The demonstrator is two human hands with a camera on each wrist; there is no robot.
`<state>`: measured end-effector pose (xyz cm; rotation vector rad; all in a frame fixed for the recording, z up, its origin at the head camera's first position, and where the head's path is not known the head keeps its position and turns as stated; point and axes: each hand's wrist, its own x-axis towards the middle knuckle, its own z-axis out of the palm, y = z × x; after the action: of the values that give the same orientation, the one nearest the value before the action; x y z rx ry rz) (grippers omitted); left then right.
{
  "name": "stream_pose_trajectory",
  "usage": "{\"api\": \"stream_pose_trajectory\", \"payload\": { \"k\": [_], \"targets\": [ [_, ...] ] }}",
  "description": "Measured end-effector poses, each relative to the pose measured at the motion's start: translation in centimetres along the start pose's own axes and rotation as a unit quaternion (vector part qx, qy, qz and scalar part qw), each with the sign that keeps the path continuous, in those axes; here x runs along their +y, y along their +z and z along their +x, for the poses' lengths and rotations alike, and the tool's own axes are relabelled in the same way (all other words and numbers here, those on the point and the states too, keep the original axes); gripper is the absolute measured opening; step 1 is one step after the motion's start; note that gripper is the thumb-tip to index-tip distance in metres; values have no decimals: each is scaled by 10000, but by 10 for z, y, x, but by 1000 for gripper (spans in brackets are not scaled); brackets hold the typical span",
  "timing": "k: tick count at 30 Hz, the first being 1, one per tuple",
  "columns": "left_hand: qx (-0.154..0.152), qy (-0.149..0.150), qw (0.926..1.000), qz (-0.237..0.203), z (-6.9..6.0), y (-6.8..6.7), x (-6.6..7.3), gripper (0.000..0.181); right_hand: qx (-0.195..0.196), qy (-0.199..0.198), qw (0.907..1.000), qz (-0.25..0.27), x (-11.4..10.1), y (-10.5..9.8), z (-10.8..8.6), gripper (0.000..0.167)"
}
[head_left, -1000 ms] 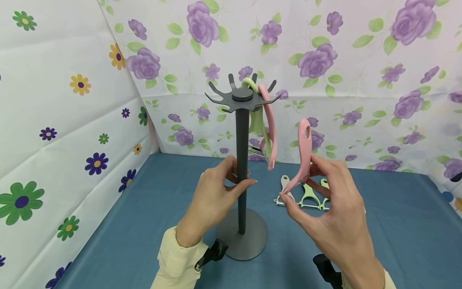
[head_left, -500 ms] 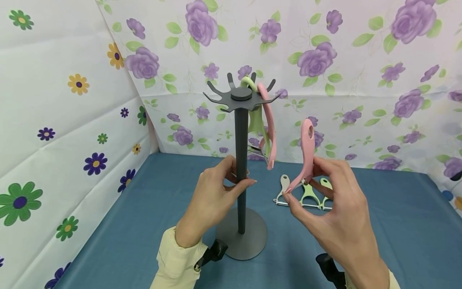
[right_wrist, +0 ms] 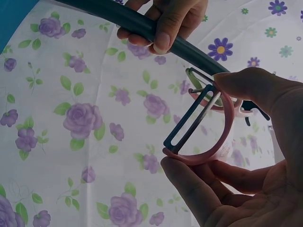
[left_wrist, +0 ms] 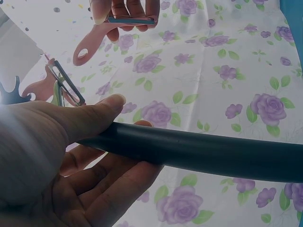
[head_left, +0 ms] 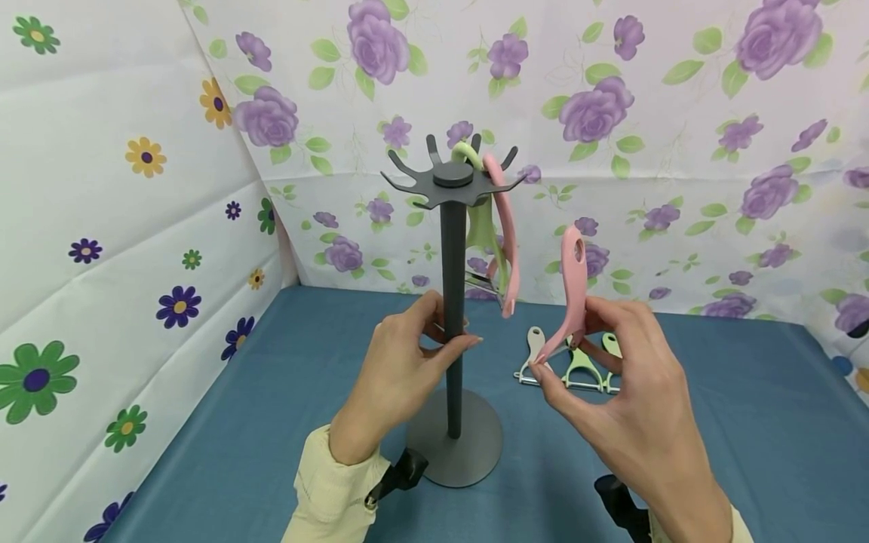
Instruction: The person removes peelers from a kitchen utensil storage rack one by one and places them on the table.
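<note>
My left hand (head_left: 400, 369) grips the upright pole (head_left: 453, 279) of a dark grey rack, thumb on one side and fingers behind. In my right hand (head_left: 631, 392) a pink peeler (head_left: 574, 286) is pinched by its head, handle up, with the hole near the handle's end showing. The right wrist view shows its metal blade (right_wrist: 191, 120) between thumb and fingers. On the rack's hooked top (head_left: 434, 187) hang a green peeler (head_left: 480, 226) and another pink peeler (head_left: 505, 234), both right of the pole. The held peeler is apart from them.
Behind my right hand, a white peeler (head_left: 535, 348) and green peelers (head_left: 581, 367) lie on the blue tablecloth (head_left: 326, 324), partly hidden by the hand. The rack's round base (head_left: 475, 452) stands on the cloth. Flowered sheets (head_left: 305, 166) hang behind and at the left.
My right hand and the pink peeler shift slightly right, then a little back left. The left hand keeps its grip on the pole, and the hanging peelers stay put.
</note>
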<state>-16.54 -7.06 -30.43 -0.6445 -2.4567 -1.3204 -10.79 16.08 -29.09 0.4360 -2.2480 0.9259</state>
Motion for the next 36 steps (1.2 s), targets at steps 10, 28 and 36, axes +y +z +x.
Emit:
{"api": "stream_pose_trajectory", "payload": {
  "k": [10, 28, 36],
  "targets": [
    [39, 31, 10000, -54, 0, 0, 0, 21, -182, 88, 9998, -17, 1, 1, 0, 67],
    [22, 8, 10000, 43, 0, 0, 0, 21, -456, 162, 9988, -102, 6, 5, 1, 62],
    [-15, -52, 10000, 54, 1, 0, 0, 21, -537, 234, 9982, -144, 7, 5, 1, 60]
  ]
}}
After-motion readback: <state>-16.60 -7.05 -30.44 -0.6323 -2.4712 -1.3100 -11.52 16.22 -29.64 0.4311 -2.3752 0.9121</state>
